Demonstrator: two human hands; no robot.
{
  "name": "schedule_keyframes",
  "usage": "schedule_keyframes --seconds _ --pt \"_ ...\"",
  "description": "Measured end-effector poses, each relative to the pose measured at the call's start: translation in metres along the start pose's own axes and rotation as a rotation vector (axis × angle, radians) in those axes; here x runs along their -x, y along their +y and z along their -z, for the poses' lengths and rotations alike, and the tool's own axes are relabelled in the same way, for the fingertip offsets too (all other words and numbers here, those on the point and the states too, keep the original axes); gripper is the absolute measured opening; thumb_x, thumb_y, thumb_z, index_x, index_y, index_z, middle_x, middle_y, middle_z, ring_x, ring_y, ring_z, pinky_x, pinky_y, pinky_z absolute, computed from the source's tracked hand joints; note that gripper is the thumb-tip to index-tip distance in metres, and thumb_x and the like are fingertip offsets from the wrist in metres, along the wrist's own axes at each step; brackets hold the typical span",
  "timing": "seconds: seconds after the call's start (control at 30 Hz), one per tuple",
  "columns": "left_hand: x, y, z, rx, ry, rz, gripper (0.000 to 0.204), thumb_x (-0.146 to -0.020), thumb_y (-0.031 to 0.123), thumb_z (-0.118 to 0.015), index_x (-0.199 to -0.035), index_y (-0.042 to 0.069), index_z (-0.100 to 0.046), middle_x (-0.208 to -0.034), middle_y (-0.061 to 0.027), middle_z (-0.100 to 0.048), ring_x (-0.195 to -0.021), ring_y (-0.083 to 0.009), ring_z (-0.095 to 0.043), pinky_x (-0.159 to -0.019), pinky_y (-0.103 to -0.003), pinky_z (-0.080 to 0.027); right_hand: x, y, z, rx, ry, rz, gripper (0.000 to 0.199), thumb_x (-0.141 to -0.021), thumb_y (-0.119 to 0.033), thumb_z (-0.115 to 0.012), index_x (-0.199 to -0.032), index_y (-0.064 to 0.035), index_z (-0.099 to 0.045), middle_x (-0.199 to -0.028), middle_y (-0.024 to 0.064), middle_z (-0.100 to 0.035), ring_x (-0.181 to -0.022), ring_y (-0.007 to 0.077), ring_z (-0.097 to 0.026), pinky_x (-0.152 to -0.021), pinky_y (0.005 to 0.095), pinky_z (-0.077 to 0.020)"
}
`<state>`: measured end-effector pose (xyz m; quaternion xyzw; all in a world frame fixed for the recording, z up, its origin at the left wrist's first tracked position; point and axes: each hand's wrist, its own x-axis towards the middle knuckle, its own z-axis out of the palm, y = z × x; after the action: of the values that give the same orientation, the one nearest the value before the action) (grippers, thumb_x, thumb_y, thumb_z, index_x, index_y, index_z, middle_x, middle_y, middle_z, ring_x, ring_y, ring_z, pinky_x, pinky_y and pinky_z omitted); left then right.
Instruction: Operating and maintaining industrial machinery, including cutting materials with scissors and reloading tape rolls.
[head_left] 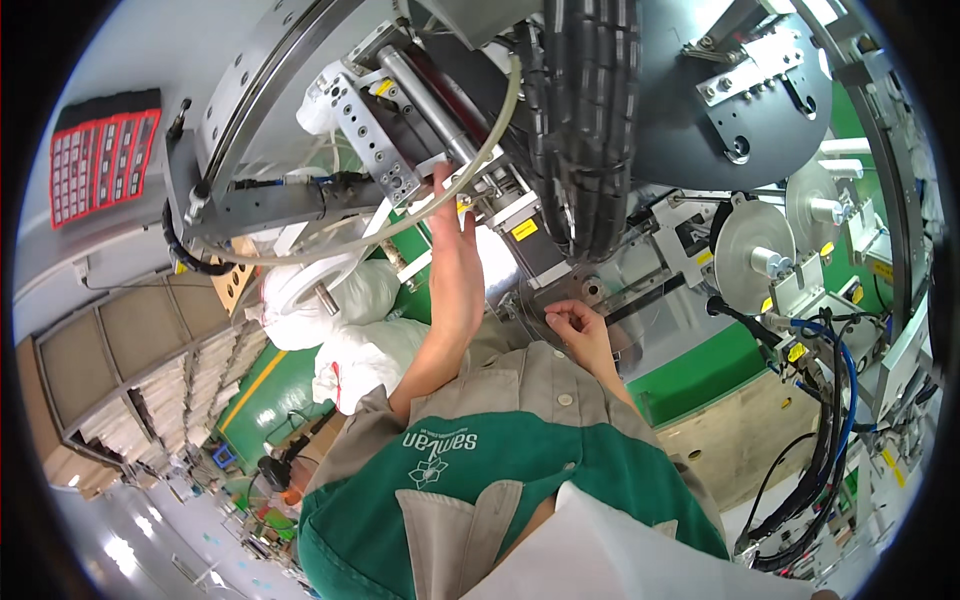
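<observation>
My left hand (pixel 456 265) reaches up into the machine, its index finger stretched out to a small pale metal block (pixel 432 166) beside a perforated steel bracket (pixel 372 135). The finger seems to touch the block; the fingertip's contact is hard to make out. A clear bent tube (pixel 507 110) arches close by that hand. Lower and to the right, my right hand (pixel 583 332) has its thumb and fingers pinched together over a grey metal plate (pixel 628 268). Whatever lies between those fingertips is too small to tell. A steel roller (pixel 425 90) slants above the left hand.
A thick black cable bundle (pixel 590 120) hangs ahead. Right of it are a large dark disc (pixel 735 100) and a silver reel (pixel 752 250). White bags (pixel 370 355) stand on the left over a green floor. A red-edged chart (pixel 105 155) hangs far left.
</observation>
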<state>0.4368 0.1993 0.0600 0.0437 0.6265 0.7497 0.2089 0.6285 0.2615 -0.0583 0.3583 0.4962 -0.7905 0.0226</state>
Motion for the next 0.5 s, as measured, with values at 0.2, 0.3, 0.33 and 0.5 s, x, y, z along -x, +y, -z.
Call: schedule_keyframes --seconds 0.2,0.3,0.33,0.5 --pt "-0.010 0.000 0.006 0.065 -0.021 0.071 0.064 -0.101 0.048 -0.031 -0.146 0.004 -0.022 -0.153 -0.0069 -0.021 -0.137 -0.0197 -0.024 -0.113 -0.039 -0.016 0.006 -0.009 -0.002 -0.003 0.013 -0.047 0.014 -0.086 -0.008 -0.066 -0.098 -0.0016 -0.066 -0.071 -0.0085 -0.051 -0.062 0.0002 -0.040 -0.056 0.0167 -0.0317" --pt "-0.009 0.014 0.005 0.056 -0.104 0.095 0.065 -0.100 0.049 -0.029 -0.147 0.004 -0.023 -0.156 -0.0056 -0.015 -0.143 -0.0222 -0.014 -0.115 -0.040 -0.013 0.006 -0.011 -0.002 0.027 0.037 -0.051 0.014 -0.086 -0.008 -0.066 -0.098 -0.0017 -0.066 -0.071 -0.0087 -0.051 -0.062 0.0001 -0.040 -0.056 0.0166 -0.0316" --pt "-0.005 0.017 0.006 0.026 -0.101 0.077 0.066 -0.100 0.049 -0.028 -0.147 0.004 -0.021 -0.157 -0.0057 -0.014 -0.143 -0.0226 -0.013 -0.115 -0.041 -0.012 0.007 -0.012 -0.002 0.041 0.042 -0.047 0.014 -0.086 -0.008 -0.066 -0.098 -0.0017 -0.066 -0.070 -0.0087 -0.051 -0.062 0.0002 -0.040 -0.056 0.0166 -0.0316" --pt "0.003 0.027 0.003 0.030 -0.107 0.034 0.066 -0.101 0.048 -0.026 -0.149 0.004 -0.017 -0.157 -0.0068 -0.010 -0.145 -0.0232 -0.007 -0.116 -0.042 -0.007 0.005 -0.009 -0.002 0.065 0.045 -0.031 0.014 -0.086 -0.008 -0.066 -0.098 -0.0016 -0.066 -0.069 -0.0086 -0.050 -0.061 0.0004 -0.040 -0.055 0.0170 -0.0316"
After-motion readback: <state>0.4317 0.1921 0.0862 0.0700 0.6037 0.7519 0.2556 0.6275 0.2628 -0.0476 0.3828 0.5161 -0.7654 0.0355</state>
